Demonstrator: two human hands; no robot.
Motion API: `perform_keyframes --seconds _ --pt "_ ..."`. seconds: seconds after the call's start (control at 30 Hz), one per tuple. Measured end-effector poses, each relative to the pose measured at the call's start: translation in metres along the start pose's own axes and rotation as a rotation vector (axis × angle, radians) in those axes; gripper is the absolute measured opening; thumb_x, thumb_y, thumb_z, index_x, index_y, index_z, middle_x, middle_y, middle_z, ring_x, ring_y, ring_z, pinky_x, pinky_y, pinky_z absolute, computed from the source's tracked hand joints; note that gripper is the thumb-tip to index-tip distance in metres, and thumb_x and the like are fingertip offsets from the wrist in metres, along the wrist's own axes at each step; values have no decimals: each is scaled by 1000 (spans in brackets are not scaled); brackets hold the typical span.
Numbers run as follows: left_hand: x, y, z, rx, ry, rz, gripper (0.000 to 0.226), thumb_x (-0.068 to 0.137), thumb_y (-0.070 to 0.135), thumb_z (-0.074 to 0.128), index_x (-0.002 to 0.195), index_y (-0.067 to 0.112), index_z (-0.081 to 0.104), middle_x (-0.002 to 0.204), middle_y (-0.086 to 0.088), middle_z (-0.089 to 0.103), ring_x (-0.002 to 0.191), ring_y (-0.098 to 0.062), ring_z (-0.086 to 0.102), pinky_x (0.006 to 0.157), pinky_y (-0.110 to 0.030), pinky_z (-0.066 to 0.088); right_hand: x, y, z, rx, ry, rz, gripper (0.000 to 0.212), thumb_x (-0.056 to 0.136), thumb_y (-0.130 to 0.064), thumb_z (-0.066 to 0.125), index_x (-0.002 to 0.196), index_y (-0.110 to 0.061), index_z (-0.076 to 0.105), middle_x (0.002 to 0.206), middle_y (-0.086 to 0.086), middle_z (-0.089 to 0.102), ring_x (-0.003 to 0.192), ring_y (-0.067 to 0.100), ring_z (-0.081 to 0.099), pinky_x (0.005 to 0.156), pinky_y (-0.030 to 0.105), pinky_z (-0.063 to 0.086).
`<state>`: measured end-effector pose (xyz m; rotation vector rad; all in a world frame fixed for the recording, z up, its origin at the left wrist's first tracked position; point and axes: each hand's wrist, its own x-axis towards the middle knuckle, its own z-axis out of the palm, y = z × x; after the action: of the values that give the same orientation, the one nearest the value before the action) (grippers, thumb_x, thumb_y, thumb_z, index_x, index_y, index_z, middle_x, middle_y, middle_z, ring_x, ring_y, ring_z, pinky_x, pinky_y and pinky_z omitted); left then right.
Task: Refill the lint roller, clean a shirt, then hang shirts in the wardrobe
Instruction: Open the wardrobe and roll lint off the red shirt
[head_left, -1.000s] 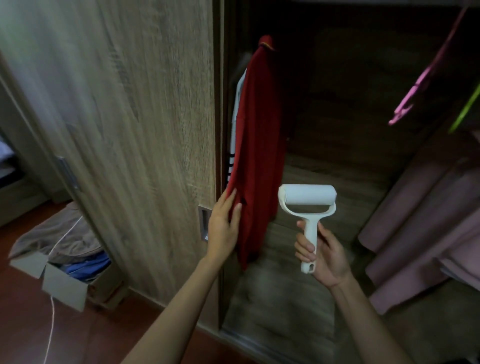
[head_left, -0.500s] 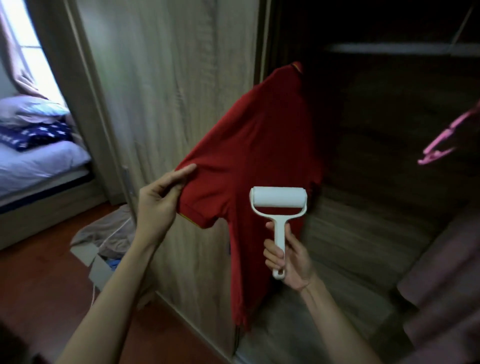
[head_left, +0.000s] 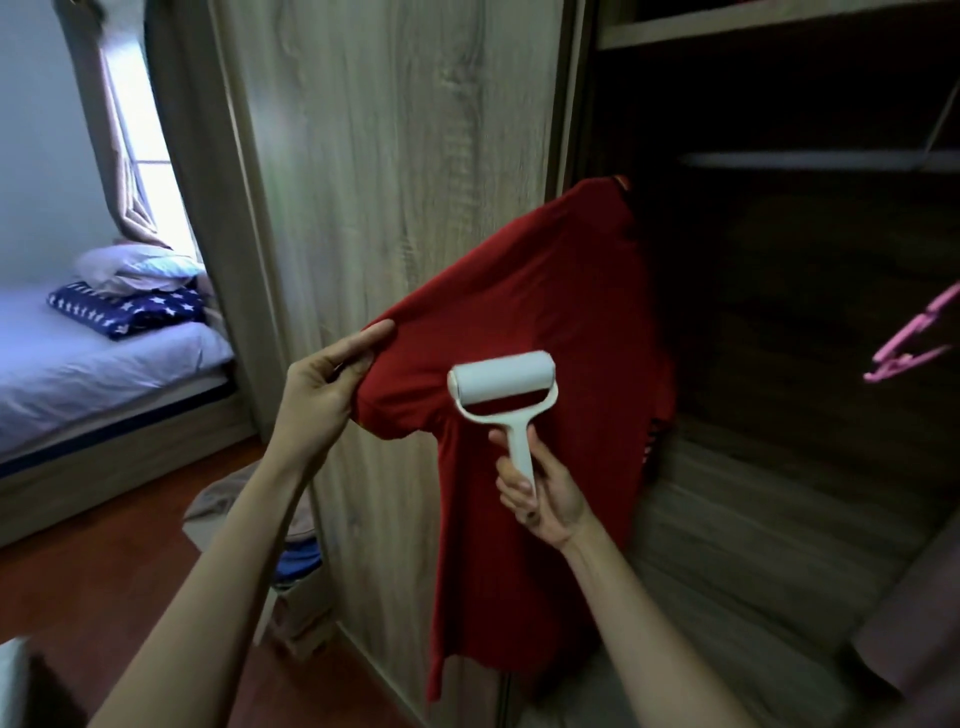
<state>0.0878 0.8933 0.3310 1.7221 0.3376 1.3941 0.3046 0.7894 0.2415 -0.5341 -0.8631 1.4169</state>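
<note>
Red shirt (head_left: 545, 312) hangs at wardrobe (head_left: 395, 156) opening. L hand (head_left: 322, 389) grip pinches the sleeve, pulled sideways. R hand (head_left: 540, 493) grip closed round lint roller (head_left: 501, 382) handle; fabric contact unclear. Best approach: sleeve taut, straight overlapping strokes w/ light pressure.

Two hands are in view, the left hand (head_left: 317, 400) and the right hand (head_left: 540, 493). One shirt (head_left: 545, 322) hangs between them, and one lint roller (head_left: 501, 384) is in the right hand. One hanger (head_left: 906, 356) is well to the right of the right hand. Left of the left hand is one bed (head_left: 78, 364), and below that hand one box (head_left: 291, 608).
</note>
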Motion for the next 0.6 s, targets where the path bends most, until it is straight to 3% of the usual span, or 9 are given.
perform_keyframes --seconds 0.07,0.17,0.3,0.37,0.47,0.6 --pt "2 -2 -1 -9 -7 2 33 97 1 51 120 17 67 121 8 69 119 -11 60 102 -22 45 15 -22 6 -31 -62 -39 46 81 -55 64 106 -17 70 49 -6 42 34 2 35 32 15 27" --pt "7 -4 -4 -39 -30 15 33 97 2 51 118 20 69 123 4 68 122 -13 59 101 -20 45 25 -26 7 -68 -55 -43 44 88 -54 51 109 -19 68 50 -6 42 35 2 36 32 17 23" --pt "6 -15 -8 -67 -31 -22 35 97 0 50 116 22 70 122 6 69 120 -11 60 96 -17 46 -14 44 -22 20 85 44 48 80 -49 69 109 -12 65 50 -2 40 35 5 36 36 21 17" --pt "4 -21 -6 -64 -23 -22 33 97 2 51 117 21 69 122 7 69 119 -11 60 96 -16 45 -3 31 -21 66 36 5 46 77 -48 73 107 -14 68 50 -3 42 35 5 37 34 20 21" --pt "9 -23 -10 -64 -1 -6 32 97 3 52 118 20 69 122 7 69 120 -11 60 97 -15 45 34 -11 -4 17 -77 -66 39 84 -49 64 108 -19 69 51 -4 45 36 4 40 34 17 31" --pt "16 -21 -11 -58 -28 -8 32 96 4 53 116 22 70 121 6 69 120 -13 61 98 -18 45 6 22 -14 51 16 33 47 70 -49 78 101 -14 71 48 -2 41 34 6 35 36 20 17"
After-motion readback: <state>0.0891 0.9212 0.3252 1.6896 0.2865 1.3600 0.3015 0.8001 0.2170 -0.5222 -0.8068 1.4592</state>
